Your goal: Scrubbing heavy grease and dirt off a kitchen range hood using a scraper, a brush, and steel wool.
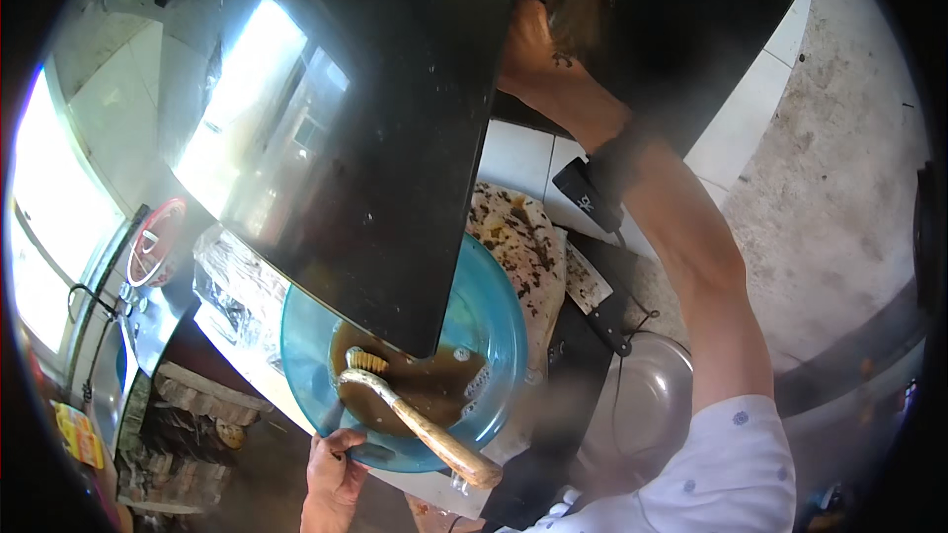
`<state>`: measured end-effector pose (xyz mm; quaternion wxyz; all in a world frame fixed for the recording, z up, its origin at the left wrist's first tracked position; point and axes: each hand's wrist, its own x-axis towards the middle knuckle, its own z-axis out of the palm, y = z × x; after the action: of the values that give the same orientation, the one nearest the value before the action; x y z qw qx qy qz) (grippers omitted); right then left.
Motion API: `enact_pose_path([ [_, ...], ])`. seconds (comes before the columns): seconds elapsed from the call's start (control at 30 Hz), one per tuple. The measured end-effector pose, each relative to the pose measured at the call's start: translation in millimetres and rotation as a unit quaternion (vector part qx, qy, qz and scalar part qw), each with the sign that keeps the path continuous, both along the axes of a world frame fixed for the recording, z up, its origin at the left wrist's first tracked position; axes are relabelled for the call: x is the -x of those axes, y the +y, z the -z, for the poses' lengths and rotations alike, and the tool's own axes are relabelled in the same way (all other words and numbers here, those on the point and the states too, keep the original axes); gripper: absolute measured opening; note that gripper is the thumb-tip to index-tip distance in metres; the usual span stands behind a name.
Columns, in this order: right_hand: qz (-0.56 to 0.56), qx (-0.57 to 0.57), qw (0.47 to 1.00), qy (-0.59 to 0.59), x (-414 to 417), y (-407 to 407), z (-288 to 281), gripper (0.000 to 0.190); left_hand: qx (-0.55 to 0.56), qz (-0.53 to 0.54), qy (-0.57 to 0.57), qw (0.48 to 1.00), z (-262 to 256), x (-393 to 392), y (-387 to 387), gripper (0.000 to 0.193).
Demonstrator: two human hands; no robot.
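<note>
My left hand [335, 472] grips the near rim of a translucent blue plastic basin [509, 326], thumb over the edge. Brown liquid [415, 400] with some suds lies in the basin. A wooden-handled scrub brush [429, 433] rests across it, its bristle head over the liquid and its handle past the near rim. My right arm stretches up and away, past the edge of a large glossy black panel [385, 163] that hangs over part of the basin. Of my right hand [529, 37], the wrist and back show; the fingers are hidden, so what they touch cannot be told.
A stained pale sheet or board [518, 244] and a kitchen knife [592, 292] with a black handle lie right of the basin. A metal basin [644, 392] stands beyond. A small black device [587, 196] is at my right wrist. Left are clear plastic wrapping [237, 289] and a red-rimmed container [157, 240].
</note>
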<state>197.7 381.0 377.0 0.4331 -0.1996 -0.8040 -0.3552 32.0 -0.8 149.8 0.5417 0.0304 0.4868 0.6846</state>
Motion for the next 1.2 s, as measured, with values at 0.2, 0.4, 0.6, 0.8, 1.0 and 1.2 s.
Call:
enact_pose_path([
  [0.2, 0.025, 0.04, 0.998, 0.044, -6, 39, 56, 0.02, -0.011, 0.026, 0.006, 1.0, -17, -5, 1, 0.04],
  [0.4, -0.133, -0.083, 0.981, 0.111, -3, -18, 8, 0.028, -0.019, -0.003, -0.006, 1.0, 2, 6, -6, 0.047],
  [0.6, -0.002, -0.062, 0.994, 0.092, -4, 8, 20, 0.025, -0.004, -0.001, -0.009, 1.0, -12, -1, -5, 0.053],
  [0.8, -0.088, 0.191, 0.969, 0.127, -8, -23, 48, 0.037, -0.013, 0.016, -0.021, 1.0, -5, 3, -3, 0.046],
  [1.0, -0.36, 0.592, 0.661, 0.288, -24, -81, 40, 0.049, 0.08, 0.015, 0.027, 0.996, -14, 3, -4, 0.029],
  [1.2, -0.284, 0.509, 0.812, -0.018, -26, -94, 52, 0.034, 0.018, -0.015, 0.005, 1.0, -18, -4, -3, 0.054],
])
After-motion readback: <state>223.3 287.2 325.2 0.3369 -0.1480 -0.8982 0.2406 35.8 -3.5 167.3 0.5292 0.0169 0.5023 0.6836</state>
